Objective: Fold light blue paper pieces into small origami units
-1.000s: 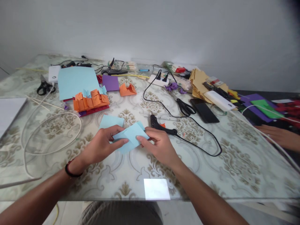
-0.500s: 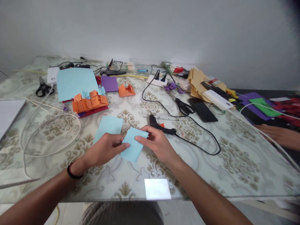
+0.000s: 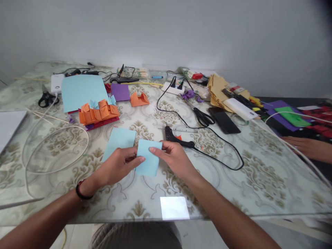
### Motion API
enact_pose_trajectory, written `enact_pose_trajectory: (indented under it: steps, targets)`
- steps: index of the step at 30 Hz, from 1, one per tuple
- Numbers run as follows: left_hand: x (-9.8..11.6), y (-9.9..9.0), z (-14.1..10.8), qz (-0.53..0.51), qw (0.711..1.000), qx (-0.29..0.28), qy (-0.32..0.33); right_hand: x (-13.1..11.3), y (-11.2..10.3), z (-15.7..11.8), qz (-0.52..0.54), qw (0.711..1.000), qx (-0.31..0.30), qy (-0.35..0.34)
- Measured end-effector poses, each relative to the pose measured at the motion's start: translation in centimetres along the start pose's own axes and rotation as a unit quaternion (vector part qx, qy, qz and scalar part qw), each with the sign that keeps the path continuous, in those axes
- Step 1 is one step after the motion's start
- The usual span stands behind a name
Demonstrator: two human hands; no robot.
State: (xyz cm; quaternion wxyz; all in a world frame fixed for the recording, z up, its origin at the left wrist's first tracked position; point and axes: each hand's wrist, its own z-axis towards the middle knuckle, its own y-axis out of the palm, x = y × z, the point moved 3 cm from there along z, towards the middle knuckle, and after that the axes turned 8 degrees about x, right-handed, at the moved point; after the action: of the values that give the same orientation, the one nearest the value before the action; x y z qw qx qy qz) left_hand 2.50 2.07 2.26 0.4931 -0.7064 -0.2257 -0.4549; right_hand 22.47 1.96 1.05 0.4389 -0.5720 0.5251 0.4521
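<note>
A light blue sheet of paper (image 3: 148,162) is held up between my two hands, just above the table. My left hand (image 3: 120,165) pinches its left edge, thumb in front and fingers behind. At the upper right edge my right hand (image 3: 172,155) grips it the same way, closed with the thumb on the face. Another light blue paper piece (image 3: 119,138) lies flat just behind my left hand. Beyond my right hand rests a black hot glue gun (image 3: 178,139), its cord running off to the right.
Folded orange paper pieces (image 3: 100,113) stand at the left, before a large blue sheet (image 3: 83,90). Black scissors (image 3: 203,118) and a phone (image 3: 224,120) lie right of centre. A white cable (image 3: 58,172) loops at left. Another person's hand (image 3: 308,148) rests at far right.
The held blue paper has turned from a slant to nearly upright between my hands. Both hands keep their grip, nearly in the same place.
</note>
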Motion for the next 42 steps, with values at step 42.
enact_pose_trajectory:
  steps: [42]
  targets:
    - [0.14,-0.43,-0.29,0.011,1.000,0.017,-0.021,-0.39,0.06,-0.42,-0.017,1.000,0.009,-0.020]
